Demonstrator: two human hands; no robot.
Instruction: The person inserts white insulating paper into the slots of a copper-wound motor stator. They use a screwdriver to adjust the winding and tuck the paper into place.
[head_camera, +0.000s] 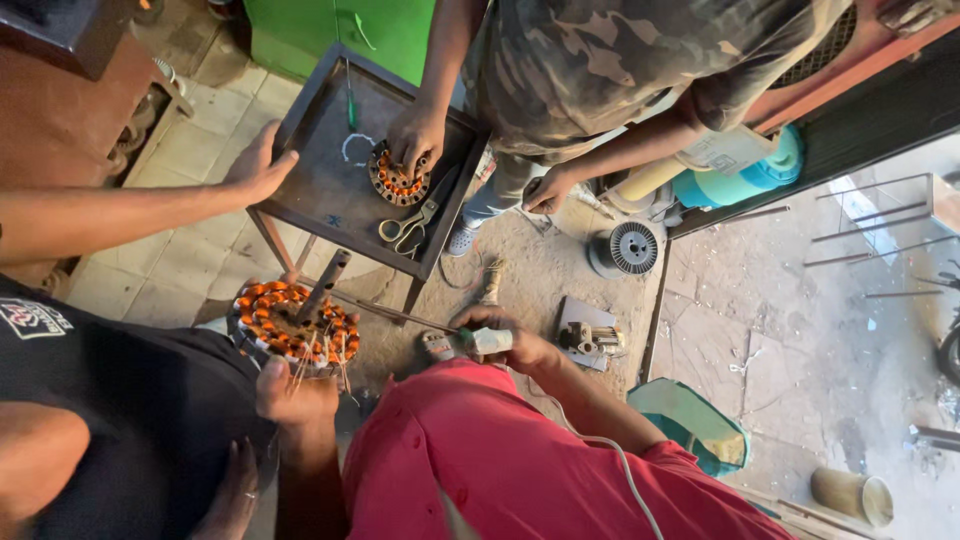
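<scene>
My left hand (295, 395) grips the near rim of a round motor stator with orange copper windings (290, 322); thin wire ends hang by my fingers. A dark shaft (326, 284) stands up from its middle. My right hand (520, 347) is closed on a white-handled soldering iron (486, 340), whose thin rod points left toward the stator and whose white cord (622, 470) trails over my red shirt. On a small metal tray table (315, 190) a person in a camouflage shirt rests a hand (415, 135) on a smaller stator (398, 183).
Scissors (405, 228) and a green screwdriver (350, 105) lie on the tray table. A person in black at the left lays a hand (258, 165) on its edge. A wire spool (630, 248), a small tool on a plate (590, 338), a teal bin (690, 420) and a can (850, 495) sit on the floor.
</scene>
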